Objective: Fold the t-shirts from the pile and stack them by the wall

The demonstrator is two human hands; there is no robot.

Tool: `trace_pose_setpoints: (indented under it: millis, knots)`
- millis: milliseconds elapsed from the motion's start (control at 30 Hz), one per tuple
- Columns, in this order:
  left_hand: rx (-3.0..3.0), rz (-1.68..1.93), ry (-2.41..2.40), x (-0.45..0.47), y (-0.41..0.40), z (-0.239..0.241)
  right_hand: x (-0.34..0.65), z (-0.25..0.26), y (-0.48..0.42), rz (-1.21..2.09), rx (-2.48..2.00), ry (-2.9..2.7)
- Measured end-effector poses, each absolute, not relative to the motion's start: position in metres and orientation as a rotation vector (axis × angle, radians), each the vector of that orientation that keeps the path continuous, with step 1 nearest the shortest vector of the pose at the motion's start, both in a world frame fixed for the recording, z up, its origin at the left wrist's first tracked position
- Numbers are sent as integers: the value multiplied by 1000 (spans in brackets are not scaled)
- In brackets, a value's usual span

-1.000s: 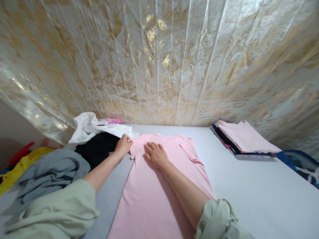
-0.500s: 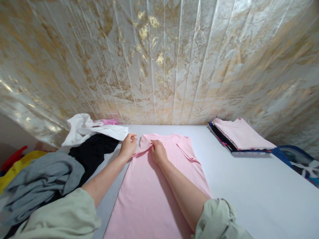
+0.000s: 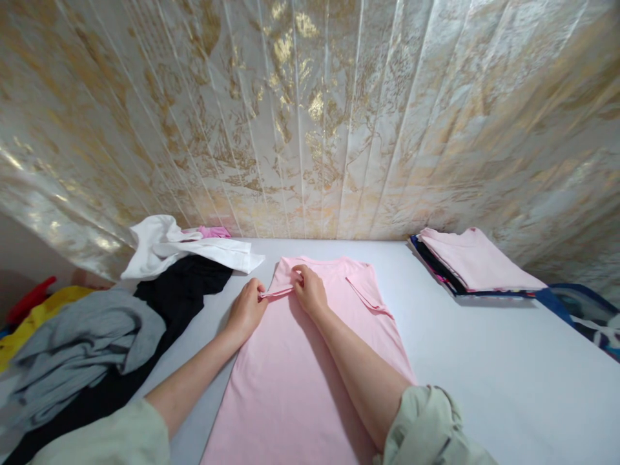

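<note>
A pink T-shirt (image 3: 300, 368) lies spread on the white table, its neck end away from me and its lower end running out of view. Both sleeves are turned inward over the body. At the outer corner of the left sleeve, my left hand (image 3: 246, 310) pinches the hem between thumb and fingers. My right hand (image 3: 310, 289) grips the inner end of that same sleeve, fingers closed on the cloth. Between my hands the sleeve edge is drawn fairly straight. The right sleeve (image 3: 371, 296) lies flat, untouched.
Folded clothes (image 3: 477, 261), a pink one on top, are stacked at the back right. Loose garments lie to the left: white (image 3: 159, 248), black (image 3: 186, 284), grey (image 3: 92, 342) and yellow (image 3: 29, 323). A patterned curtain (image 3: 310, 129) hangs behind the table (image 3: 508, 381).
My left hand has come down towards me and now pinches the sleeve's outer corner. The sleeve edge looks straighter. My right hand stays at the sleeve's inner end.
</note>
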State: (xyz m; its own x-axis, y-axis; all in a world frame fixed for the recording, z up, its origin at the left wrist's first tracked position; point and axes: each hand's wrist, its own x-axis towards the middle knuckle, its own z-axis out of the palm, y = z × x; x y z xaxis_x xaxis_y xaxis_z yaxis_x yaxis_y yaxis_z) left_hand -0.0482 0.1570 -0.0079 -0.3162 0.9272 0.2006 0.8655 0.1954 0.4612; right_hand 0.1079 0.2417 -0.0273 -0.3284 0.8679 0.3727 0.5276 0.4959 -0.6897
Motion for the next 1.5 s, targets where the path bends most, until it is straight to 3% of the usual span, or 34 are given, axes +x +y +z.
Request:
trace_pose_setpoints:
  millis: [400,767,1133,1500]
  knots:
    - [2187,460,2317,-32,120,3,103,-28,244,495,-1268,-2080]
    - [2041,653,2332,-43,222,16,105,-33,244,582,-1226,-1988]
    - [2085,483,2300,-22,209,-25,105,-36,252,601,-1172,-1892]
    - [1770,551,2522,-49,261,-10,111,-25,245,475,-1363,-1937]
